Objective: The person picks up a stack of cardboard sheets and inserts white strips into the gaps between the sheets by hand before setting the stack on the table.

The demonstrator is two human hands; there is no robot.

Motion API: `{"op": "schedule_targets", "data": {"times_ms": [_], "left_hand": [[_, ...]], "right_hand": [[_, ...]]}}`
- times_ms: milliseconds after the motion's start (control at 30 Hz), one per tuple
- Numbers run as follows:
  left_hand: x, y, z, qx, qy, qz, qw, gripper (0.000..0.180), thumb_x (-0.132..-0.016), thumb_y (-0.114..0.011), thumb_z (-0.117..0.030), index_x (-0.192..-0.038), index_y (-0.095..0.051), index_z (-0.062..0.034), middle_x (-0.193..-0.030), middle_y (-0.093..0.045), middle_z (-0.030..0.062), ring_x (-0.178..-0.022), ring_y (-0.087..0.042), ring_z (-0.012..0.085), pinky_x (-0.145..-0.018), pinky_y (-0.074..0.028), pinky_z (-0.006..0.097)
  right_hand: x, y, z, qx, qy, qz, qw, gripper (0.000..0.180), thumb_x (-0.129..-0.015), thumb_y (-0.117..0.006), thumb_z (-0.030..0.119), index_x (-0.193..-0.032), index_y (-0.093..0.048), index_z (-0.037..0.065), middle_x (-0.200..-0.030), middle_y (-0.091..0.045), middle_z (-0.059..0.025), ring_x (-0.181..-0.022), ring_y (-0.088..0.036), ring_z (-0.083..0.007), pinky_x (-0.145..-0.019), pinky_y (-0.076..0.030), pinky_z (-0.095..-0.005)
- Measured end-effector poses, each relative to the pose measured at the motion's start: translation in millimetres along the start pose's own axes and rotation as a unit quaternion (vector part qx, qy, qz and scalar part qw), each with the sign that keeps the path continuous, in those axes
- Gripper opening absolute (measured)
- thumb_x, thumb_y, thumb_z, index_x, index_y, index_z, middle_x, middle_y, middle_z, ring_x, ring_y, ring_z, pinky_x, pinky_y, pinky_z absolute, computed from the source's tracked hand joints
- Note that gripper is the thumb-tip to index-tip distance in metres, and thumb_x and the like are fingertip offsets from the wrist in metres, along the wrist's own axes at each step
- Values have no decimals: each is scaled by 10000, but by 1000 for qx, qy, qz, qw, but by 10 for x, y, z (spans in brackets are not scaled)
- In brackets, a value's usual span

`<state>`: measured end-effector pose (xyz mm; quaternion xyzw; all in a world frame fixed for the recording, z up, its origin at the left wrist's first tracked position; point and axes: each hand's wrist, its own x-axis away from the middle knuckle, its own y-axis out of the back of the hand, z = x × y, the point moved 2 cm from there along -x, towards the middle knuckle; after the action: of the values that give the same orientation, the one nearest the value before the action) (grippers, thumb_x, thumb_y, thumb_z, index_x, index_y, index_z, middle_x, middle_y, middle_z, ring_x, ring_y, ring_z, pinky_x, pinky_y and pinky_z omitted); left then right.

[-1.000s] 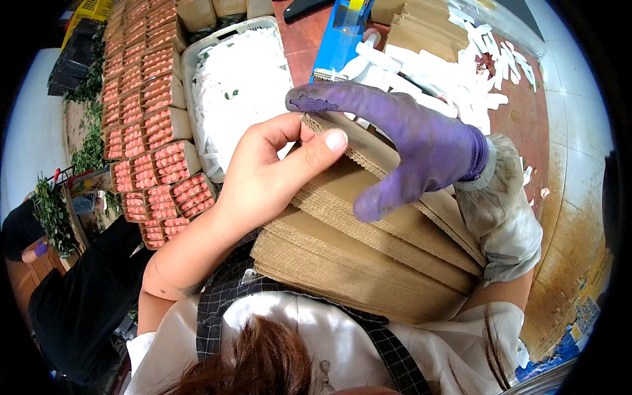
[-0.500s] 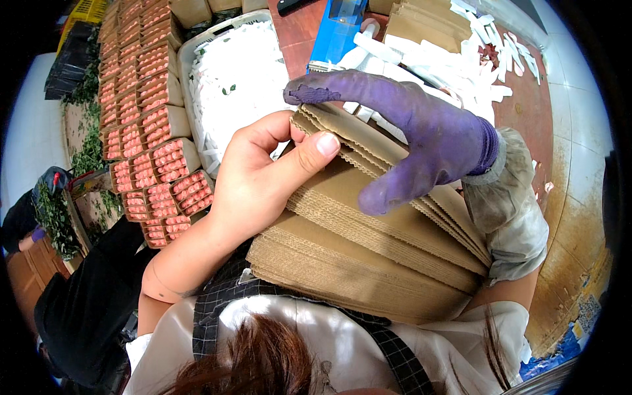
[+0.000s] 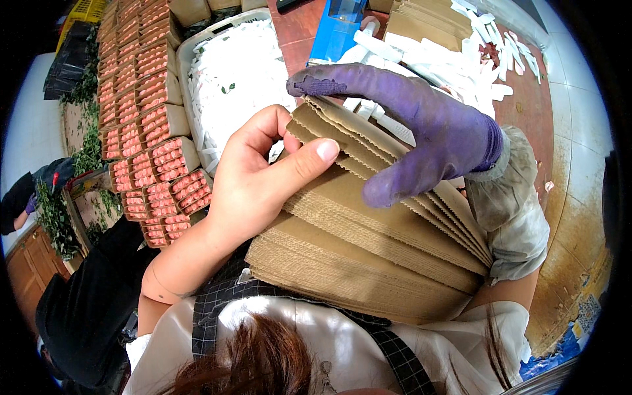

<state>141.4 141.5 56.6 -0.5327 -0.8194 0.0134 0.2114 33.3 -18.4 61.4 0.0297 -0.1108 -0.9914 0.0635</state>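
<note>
A fanned stack of brown corrugated cardboard sheets (image 3: 368, 257) rests against my apron and leans over my right forearm. My bare left hand (image 3: 263, 171) pinches the upper left corner of several sheets, thumb on the near face and fingers behind. Over their far edge is my right hand (image 3: 421, 131) in a worn purple glove. Its thumb and fingers are stretched wide apart, the long finger touching the top corner of the farthest sheets. Wavy edges show gaps between the sheets near that hand.
A white basket (image 3: 187, 79) full of white strips stands on the red table (image 3: 289, 33). Left of it are rows of cardboard boxes (image 3: 158, 125) with pink contents. A blue holder (image 3: 332, 43), loose white strips (image 3: 503, 62) and more cardboard (image 3: 421, 26) lie beyond. Another person's sleeve (image 3: 16, 197) shows far left.
The sheet corners have spread further apart between my hands. My right hand has shifted slightly right, its thumb slightly up. At far left, the other person's arm has moved up.
</note>
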Motion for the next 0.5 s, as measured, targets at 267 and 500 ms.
{"op": "schedule_targets", "data": {"times_ms": [267,500], "left_hand": [[24,15,6,10,-1,14,1000,244,-758,-641,-8,-795,-408,-72,-851,-532,3,-781,-481,60,-699,-423,206],[-38,-44,-29,17,-6,12,1000,199,-803,-614,-45,-868,-426,-63,-887,-521,1,-816,-463,65,-761,-401,222]], "right_hand": [[21,-5,-53,29,47,-9,998,882,-734,-722,455,-1336,-319,-49,-1270,-467,-160,-1168,-464,-245,-1000,-359,-356],[51,-29,-9,-33,10,-6,999,849,-732,-732,408,-1345,-329,-20,-1248,-484,-140,-1157,-467,-232,-987,-365,-351]]}}
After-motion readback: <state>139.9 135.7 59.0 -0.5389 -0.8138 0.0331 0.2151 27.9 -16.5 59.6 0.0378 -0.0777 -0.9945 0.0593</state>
